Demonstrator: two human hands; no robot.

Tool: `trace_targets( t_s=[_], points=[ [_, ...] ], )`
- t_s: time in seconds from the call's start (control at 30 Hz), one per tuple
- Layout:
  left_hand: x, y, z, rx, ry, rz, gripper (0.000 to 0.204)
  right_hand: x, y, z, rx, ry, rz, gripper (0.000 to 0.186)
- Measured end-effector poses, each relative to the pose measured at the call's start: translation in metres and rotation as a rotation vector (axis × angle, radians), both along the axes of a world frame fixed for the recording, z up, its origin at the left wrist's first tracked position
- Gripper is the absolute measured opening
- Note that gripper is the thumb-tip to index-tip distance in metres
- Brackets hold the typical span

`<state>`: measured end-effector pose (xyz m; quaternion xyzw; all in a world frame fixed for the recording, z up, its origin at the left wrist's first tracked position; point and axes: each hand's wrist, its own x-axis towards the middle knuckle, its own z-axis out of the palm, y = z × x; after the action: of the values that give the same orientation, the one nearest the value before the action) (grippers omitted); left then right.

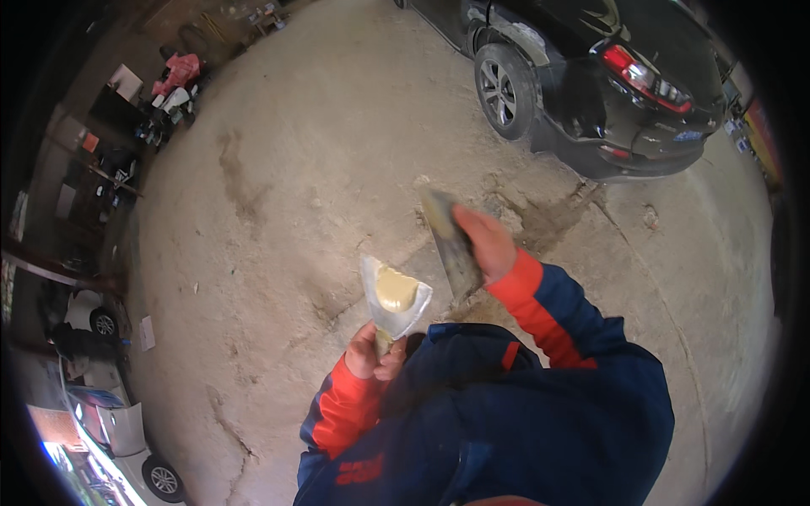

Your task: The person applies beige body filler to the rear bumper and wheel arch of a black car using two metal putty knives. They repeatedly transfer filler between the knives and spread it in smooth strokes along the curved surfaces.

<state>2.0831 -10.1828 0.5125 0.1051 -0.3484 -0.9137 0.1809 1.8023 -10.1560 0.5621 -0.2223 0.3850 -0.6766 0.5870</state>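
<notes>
My left hand point(368, 354) is closed round the handle of a putty knife point(398, 323), held in front of my body with its wide blade pointing away. A smooth mound of cream-yellow putty point(395, 291) lies on that blade. To the right, my right hand point(491, 243) grips a flat, grey spreader point(456, 257) along one long edge. Some yellowish residue shows near the spreader's far end. Motion blurs the right hand and spreader slightly. The spreader is apart from the putty knife.
A black car point(582, 93) stands at the far right, with a dull grey patch point(525, 40) above its rear wheel. Far left are a red cloth-like bundle point(179, 72) and assorted clutter. A white car point(131, 434) is at the lower left. The concrete floor point(278, 194) is cracked and stained.
</notes>
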Motion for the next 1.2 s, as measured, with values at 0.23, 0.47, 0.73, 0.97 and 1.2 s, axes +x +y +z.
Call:
trace_targets(
  t_s=[0.23,0.47,0.73,0.97,1.2],
  points=[
    [-0.051,-0.208,-0.025,0.185,0.022,0.043,0.099,0.008,-0.217,-0.009,0.149,-0.132,0.525,0.043],
    [-0.106,-0.483,-0.033,0.299,0.413,-0.038,0.094,-0.074,-0.424,-0.065,0.221,0.485,0.2,0.039],
    [-0.216,-0.692,0.024,0.041,-0.456,-0.274,0.079,-0.169,-0.579,0.012,0.106,1.11,-0.678,0.02],
    [-0.348,-0.845,0.009,-0.06,-0.282,-0.213,0.079,-0.259,-0.687,-0.028,0.103,1.313,-0.488,0.023],
    [-0.504,-1.0,0.027,-0.022,-0.367,-0.315,0.07,-0.401,-0.834,-0.033,0.006,1.046,-0.577,0.025]
  ],
)
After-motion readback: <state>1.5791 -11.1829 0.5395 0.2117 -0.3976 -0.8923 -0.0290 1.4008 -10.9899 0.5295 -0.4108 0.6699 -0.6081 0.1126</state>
